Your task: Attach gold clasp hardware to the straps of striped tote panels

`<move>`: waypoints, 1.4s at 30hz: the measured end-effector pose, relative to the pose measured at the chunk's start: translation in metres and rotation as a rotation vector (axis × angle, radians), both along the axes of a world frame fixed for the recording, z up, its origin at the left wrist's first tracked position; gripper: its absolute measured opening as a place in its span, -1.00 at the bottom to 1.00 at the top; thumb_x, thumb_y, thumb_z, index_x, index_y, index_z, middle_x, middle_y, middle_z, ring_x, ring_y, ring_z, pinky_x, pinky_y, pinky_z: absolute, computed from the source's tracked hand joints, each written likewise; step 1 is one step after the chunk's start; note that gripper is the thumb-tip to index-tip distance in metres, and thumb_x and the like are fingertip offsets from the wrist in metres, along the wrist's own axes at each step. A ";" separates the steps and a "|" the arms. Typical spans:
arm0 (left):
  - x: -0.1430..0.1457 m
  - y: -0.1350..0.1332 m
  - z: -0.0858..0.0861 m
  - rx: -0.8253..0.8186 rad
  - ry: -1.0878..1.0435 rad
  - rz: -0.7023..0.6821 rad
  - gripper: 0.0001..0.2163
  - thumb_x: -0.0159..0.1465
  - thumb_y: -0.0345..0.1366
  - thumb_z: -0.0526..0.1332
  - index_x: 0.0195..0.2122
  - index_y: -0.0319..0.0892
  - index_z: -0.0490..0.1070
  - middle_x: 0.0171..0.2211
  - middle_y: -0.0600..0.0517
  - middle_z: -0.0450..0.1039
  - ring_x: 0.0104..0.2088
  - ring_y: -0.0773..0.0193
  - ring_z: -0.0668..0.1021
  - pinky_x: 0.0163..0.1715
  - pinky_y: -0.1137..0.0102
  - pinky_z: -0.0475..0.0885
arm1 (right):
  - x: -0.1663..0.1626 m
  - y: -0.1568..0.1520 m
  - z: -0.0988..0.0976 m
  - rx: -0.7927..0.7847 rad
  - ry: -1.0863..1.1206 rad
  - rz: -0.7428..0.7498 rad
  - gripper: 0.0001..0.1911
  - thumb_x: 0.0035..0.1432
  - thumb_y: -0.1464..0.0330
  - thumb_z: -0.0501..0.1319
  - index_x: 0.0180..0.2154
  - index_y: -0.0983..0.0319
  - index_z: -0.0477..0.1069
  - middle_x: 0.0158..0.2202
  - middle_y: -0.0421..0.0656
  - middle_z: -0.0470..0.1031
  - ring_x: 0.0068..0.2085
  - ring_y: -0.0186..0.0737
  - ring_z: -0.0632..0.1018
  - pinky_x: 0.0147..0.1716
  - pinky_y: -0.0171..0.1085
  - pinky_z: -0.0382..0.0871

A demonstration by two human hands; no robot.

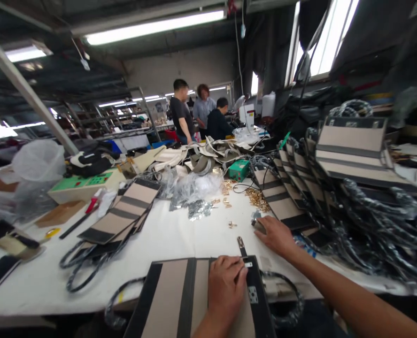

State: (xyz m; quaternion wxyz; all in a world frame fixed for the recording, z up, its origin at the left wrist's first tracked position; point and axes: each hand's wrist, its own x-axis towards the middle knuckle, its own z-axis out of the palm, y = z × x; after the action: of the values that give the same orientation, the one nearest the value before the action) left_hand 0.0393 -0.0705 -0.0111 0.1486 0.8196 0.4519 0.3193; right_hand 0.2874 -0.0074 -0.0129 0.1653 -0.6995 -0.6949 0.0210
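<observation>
A beige bag panel with dark bands [173, 291] lies at the table's near edge, a wrapped handle loop [119, 300] sticking out on either side. My left hand [227, 284] rests on it, fingers curled and closed at its upper edge beside a small silver metal plate [249, 265]. A second square plate [253, 294] sits on the dark band. Beyond the edge juts a dark tab with a metal clasp piece [241, 244]. Further out, my right hand [275, 234] is closed over a small dark object [259, 225] on the table; its kind cannot be made out.
Gold metal fittings [258, 199] and silver plates [197, 210] lie in piles ahead. A green box [239, 170] stands behind them. Stacked bag panels [293, 183] crowd the right, more panels [124, 206] the left. Several people [182, 112] are in the background.
</observation>
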 end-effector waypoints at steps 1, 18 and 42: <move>0.002 0.002 0.000 0.012 0.000 0.012 -0.81 0.37 -0.34 0.23 -0.17 0.02 0.65 -0.17 0.03 0.65 -0.11 0.09 0.60 -0.11 0.12 0.46 | 0.000 0.002 0.000 -0.018 0.009 -0.003 -0.66 0.30 0.21 0.19 0.04 0.18 0.49 -0.06 -0.03 0.57 0.00 0.03 0.54 -0.02 -0.14 0.33; 0.013 0.015 0.003 -0.147 -0.085 0.064 -0.78 0.15 -0.50 0.37 -0.31 0.02 0.65 -0.17 0.06 0.64 -0.08 0.05 0.56 -0.01 0.09 0.37 | -0.029 -0.029 0.032 0.172 1.074 0.063 -0.58 0.28 0.09 0.18 0.07 0.15 0.45 -0.05 -0.06 0.57 -0.04 -0.01 0.58 0.04 -0.06 0.41; 0.011 0.023 0.009 -0.207 0.142 -0.068 -0.89 0.35 -0.24 0.30 -0.20 0.05 0.65 -0.06 0.10 0.62 0.01 0.14 0.48 0.03 0.15 0.28 | -0.067 -0.046 0.042 0.264 1.868 0.039 -0.60 0.18 0.16 0.29 -0.56 0.18 0.21 -0.62 -0.36 0.11 -0.67 -0.44 0.19 -0.68 -0.36 0.11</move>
State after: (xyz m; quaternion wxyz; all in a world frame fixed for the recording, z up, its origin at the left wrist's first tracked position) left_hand 0.0507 -0.0479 -0.0018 0.2107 0.8352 0.4639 0.2068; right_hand 0.2202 -0.0539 0.0287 0.7328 -0.3635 -0.2894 0.4970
